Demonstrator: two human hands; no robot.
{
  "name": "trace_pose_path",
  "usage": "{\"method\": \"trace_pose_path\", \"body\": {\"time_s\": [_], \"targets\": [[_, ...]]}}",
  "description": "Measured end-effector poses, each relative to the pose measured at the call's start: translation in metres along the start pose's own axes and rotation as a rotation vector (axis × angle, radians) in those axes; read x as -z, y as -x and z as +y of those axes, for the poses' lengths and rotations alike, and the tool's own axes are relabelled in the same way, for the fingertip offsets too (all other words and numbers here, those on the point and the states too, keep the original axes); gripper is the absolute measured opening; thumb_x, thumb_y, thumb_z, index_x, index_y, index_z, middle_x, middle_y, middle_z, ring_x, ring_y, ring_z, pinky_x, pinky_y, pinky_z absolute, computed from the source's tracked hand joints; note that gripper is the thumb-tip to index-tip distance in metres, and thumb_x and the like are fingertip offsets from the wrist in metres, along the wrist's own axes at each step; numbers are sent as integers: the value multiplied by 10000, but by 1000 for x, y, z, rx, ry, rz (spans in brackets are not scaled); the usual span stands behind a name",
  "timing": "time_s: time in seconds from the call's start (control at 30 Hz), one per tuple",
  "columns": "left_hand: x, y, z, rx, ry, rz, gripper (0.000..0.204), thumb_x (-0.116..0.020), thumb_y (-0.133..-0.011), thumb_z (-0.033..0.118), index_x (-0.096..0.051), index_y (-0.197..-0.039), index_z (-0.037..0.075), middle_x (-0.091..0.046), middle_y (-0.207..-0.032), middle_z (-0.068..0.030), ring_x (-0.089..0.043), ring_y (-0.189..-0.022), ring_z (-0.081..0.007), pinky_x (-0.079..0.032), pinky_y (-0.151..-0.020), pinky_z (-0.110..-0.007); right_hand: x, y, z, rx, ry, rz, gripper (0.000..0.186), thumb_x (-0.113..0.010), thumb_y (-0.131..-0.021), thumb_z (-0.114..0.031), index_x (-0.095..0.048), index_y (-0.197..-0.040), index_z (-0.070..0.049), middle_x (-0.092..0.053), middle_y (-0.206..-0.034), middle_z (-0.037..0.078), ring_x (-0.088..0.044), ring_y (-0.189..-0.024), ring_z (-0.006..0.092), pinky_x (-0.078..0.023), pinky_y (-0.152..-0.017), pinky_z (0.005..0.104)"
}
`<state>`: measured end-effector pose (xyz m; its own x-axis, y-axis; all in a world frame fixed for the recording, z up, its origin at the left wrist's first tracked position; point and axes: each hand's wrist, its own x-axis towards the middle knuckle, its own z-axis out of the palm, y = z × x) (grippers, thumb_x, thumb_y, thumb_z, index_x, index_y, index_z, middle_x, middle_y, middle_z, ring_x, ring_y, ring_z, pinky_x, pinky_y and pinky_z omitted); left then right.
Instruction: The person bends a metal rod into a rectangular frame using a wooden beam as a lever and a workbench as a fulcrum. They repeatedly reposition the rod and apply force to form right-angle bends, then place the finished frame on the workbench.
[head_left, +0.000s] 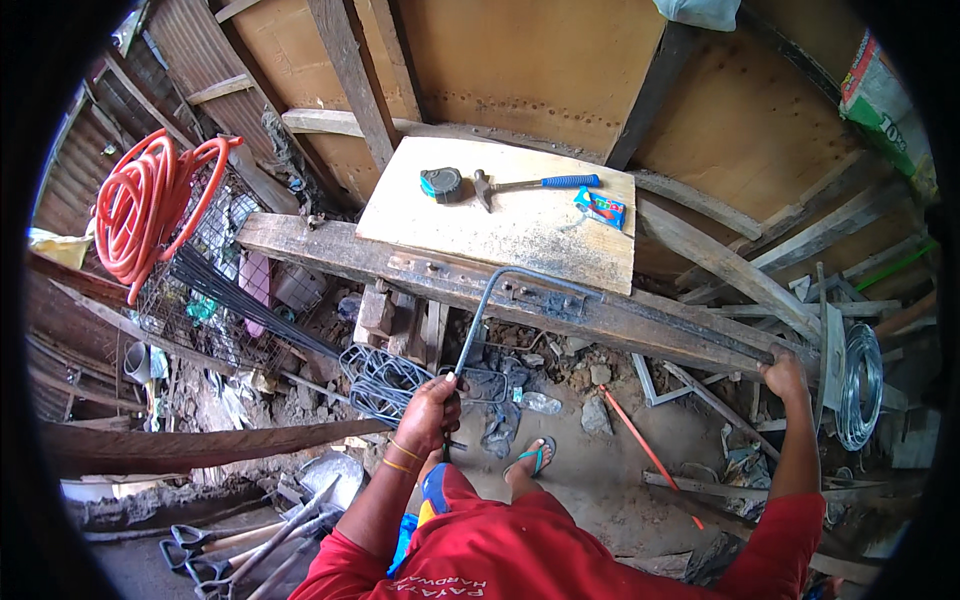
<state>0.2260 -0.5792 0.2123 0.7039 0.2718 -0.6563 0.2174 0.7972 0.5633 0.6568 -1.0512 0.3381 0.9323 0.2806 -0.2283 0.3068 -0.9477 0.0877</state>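
Note:
My left hand (426, 416) is closed round the lower end of a bent grey steel rod (474, 335). From there the rod rises to the timber beam (330, 250), turns, and runs right across bolts and a metal plate (540, 298) fixed on the beam. Farther right, my right hand (785, 376) grips the end of a long dark bar (700, 332) lying along the beam. Whether rod and bar are one piece I cannot tell. Behind them, a plywood board (420, 220) carries a tape measure (441, 185), a blue-handled hammer (540, 183) and a small blue packet (600, 208).
Coiled orange hose (150, 205) hangs at left above wire mesh. Bundled thin rods (385, 380) lie below the beam. Shovels (240, 550) rest at lower left. A wire coil (860, 385) hangs at right. An orange bar (640, 440) and a plastic bottle (541, 402) lie on the ground.

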Motion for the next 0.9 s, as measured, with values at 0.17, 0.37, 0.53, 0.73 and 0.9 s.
{"method": "trace_pose_path", "body": {"time_s": [0.17, 0.37, 0.53, 0.73, 0.9], "targets": [[-5, -17, -21, 24, 28, 114, 220, -563, -1034, 313, -546, -877, 160, -349, -572, 84, -275, -444, -65, -202, -433, -267, -15, -23, -1, -44, 47, -64, 532, -767, -847, -304, -646, -1288, -30, -654, -1279, 244, -614, -1202, 414, -492, -1022, 469], [-6, -29, -49, -51, -15, 132, 228, -571, -1030, 333, -573, -891, 153, -350, -571, 82, -270, -450, -64, -206, -445, -269, -29, -27, 7, -22, 6, -72, 543, -760, -848, -337, -648, -1298, -56, -662, -1262, 242, -617, -1191, 421, -490, -1026, 469], [0, -27, -27, -269, -255, 192, 238, -604, -1023, 299, -570, -854, 136, -378, -599, 97, -331, -460, -40, -255, -420, -238, -25, 4, 18, 104, 3, -47, 563, -793, -799, -381, -685, -1211, -14, -680, -1185, 273, -643, -1138, 431, -513, -988, 472], [-15, -20, 77, -738, -1152, 226, 369, -633, -981, 302, -676, -850, -41, -580, -622, -110, -502, -588, -150, -451, -576, -368, -93, 160, -3, 1, -370, -526, 601, -779, -821, -495, -706, -1129, 15, -730, -1018, 220, -707, -927, 366, -544, -848, 451], [-55, -20, 110, -670, -1539, -91, 373, -721, -893, 384, -714, -939, 15, -690, -801, -220, -677, -743, -385, -535, -714, -441, -204, 331, -78, 323, -686, -294, 420, -655, -942, -443, -648, -932, -23, -619, -715, 107, -618, -662, 235, -483, -626, 398]]}}
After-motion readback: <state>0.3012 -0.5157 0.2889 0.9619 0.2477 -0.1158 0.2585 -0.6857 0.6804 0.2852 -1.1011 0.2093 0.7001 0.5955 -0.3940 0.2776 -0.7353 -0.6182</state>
